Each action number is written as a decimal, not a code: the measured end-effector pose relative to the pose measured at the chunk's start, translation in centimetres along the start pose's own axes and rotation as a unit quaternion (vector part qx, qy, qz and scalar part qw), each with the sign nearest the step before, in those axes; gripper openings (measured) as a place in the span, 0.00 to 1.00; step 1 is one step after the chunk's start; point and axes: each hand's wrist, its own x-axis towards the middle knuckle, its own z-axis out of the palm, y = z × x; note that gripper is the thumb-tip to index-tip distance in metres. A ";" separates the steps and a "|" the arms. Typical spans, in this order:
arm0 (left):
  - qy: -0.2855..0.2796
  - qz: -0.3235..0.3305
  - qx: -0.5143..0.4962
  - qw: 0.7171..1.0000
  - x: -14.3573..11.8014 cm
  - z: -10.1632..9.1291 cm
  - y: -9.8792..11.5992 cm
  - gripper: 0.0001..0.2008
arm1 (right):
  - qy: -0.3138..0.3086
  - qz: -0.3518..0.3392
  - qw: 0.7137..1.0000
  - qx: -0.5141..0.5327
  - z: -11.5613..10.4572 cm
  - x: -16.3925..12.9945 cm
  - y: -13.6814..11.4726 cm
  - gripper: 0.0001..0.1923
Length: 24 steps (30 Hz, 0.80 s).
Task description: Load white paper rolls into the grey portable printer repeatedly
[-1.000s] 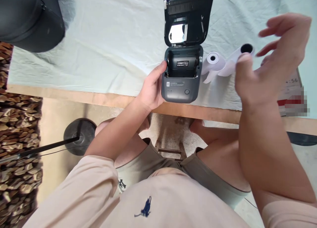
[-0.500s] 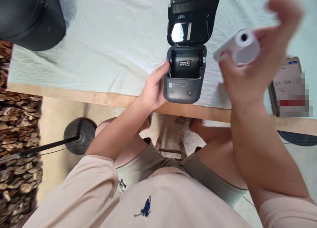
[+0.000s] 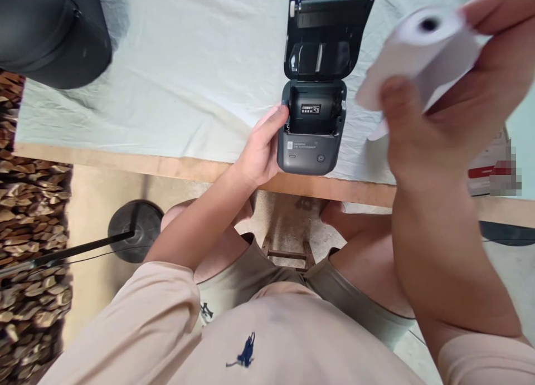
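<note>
Nearest the camera are the person's beige shirt (image 3: 267, 346) and bare knees, with a wooden stool (image 3: 288, 248) showing between them; on the floor to the left stands a round black base (image 3: 136, 229) with a rod leaning from it, and beyond that a stack of cut wood (image 3: 33, 251).

The right hand (image 3: 443, 112) is raised close to the camera, above the table's right side, blurred; it is closed around a white paper roll (image 3: 422, 45), thumb across the near side and fingers curled over the far side; the roll's dark core faces the camera, and a loose tail of paper hangs down and left from it; the roll is in the air, to the right of the printer and apart from it.

The left hand (image 3: 261, 148) rests at the table's front edge (image 3: 167, 165), wrapped loosely on the left flank of the dark grey printer (image 3: 311, 134), thumb tip at the rim of its open bay; the printer sits on the pale cloth (image 3: 188, 78) just inside the wooden edge; its lid (image 3: 330, 34) is swung up and back, so the bay lies open, with a small label visible inside.

At the right edge, partly behind the right wrist, lies a phone (image 3: 489, 162), its screen partly pixelated; in the far left corner a large black object (image 3: 50, 34) sits on the cloth.
</note>
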 end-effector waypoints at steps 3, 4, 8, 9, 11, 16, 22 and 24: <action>-0.004 0.021 0.037 0.999 -0.1 0.4 -0.1 0.10 | 0.009 -0.146 0.971 -0.188 1.8 -0.8 -0.2 0.15; -0.004 0.021 0.047 0.999 -0.2 0.6 -0.2 0.09 | -0.009 -0.148 0.961 -0.235 2.3 -0.9 0.0 0.13; 0.002 0.007 0.068 0.998 -0.3 0.8 -0.2 0.08 | -0.031 -0.079 0.933 -0.350 3.1 -1.2 0.5 0.14; 0.004 0.005 0.070 0.998 -0.3 0.7 -0.2 0.08 | -0.038 -0.070 0.929 -0.362 3.1 -1.1 0.6 0.15; 0.005 0.004 0.072 0.997 -0.2 0.6 -0.2 0.08 | -0.037 -0.071 0.926 -0.370 2.9 -1.1 0.5 0.15; 0.016 -0.003 0.065 0.998 -0.2 0.5 -0.2 0.08 | -0.037 -0.092 0.918 -0.385 2.6 -1.0 0.4 0.07; 0.032 0.002 0.032 0.999 -0.2 0.8 -0.3 0.05 | -0.035 -0.070 0.955 -0.286 2.9 -1.1 0.7 0.10; 0.027 0.003 0.026 0.999 -0.2 0.7 -0.2 0.06 | -0.013 -0.078 0.951 -0.299 3.0 -1.2 0.6 0.11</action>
